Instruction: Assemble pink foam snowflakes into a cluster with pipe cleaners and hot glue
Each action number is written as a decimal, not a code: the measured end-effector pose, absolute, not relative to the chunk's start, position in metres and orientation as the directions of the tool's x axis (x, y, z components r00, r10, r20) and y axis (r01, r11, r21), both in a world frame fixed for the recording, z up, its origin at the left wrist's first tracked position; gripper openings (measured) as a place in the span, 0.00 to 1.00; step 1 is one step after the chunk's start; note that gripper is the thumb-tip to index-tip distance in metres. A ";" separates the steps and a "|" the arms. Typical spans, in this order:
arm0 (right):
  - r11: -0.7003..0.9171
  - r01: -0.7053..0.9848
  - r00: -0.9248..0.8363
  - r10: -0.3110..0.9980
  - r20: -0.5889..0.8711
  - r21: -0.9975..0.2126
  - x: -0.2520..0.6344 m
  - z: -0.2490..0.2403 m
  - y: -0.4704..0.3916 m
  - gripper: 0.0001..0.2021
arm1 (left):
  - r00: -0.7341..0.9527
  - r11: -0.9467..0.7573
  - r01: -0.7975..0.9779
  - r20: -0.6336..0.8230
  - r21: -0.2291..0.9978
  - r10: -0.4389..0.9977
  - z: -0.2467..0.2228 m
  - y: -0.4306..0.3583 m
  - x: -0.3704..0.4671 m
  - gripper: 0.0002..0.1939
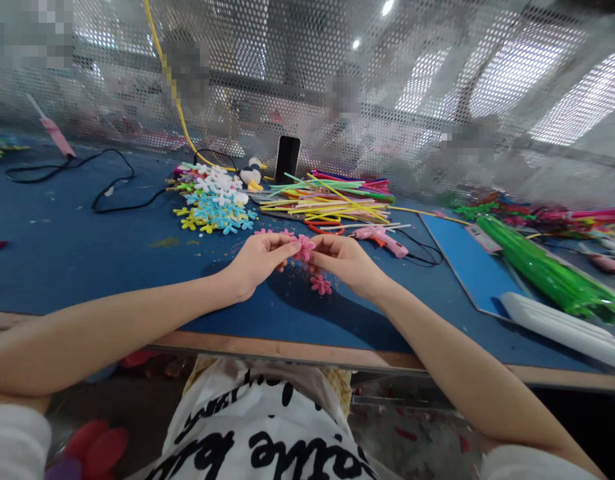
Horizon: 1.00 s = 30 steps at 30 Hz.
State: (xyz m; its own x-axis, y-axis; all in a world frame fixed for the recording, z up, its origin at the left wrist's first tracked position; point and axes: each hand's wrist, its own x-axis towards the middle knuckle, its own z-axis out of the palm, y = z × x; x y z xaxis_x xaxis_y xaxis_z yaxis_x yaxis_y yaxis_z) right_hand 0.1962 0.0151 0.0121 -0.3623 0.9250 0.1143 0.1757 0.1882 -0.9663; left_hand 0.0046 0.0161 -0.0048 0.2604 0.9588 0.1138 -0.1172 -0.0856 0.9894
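Observation:
Between my two hands, above the blue table, is a pink pipe-cleaner flower (304, 248). My left hand (261, 261) pinches it from the left with thumb and fingers. From the other side my right hand (346, 261) grips its edge, fingers closed. Another pink flower (321, 285) lies on the table just below my hands. More pink flowers (287, 233) show partly behind my left hand. A pink glue gun (382, 240) with an orange trigger rests right of my right hand.
Behind my hands lie a heap of white, blue and yellow flowers (215, 197) and loose pipe cleaners (332, 200). A phone (288, 159) stands by the perforated screen (307, 80). At right are a blue board (462, 260), a green bundle (542, 263) and a white plastic object (562, 327).

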 end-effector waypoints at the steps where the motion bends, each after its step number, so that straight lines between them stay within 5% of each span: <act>1: 0.192 0.143 -0.344 0.929 0.133 -0.971 0.195 0.011 0.015 0.15 | 0.245 -0.093 -0.115 0.119 0.989 0.962 -0.005 0.017 0.004 0.15; 13: 0.442 0.116 -0.222 0.884 0.411 -0.889 0.192 0.002 0.015 0.19 | 0.225 -0.088 -0.081 0.105 0.993 0.969 -0.004 0.024 0.002 0.15; 23: 0.813 0.493 -0.429 0.536 0.727 -0.309 0.203 0.006 0.016 0.07 | 0.259 -0.237 0.099 0.205 0.966 0.944 -0.009 0.026 0.000 0.16; 30: 0.827 0.537 -0.479 0.464 0.745 -0.170 0.204 0.005 0.018 0.06 | 0.301 -0.466 0.262 0.387 0.845 0.872 -0.007 0.025 -0.004 0.15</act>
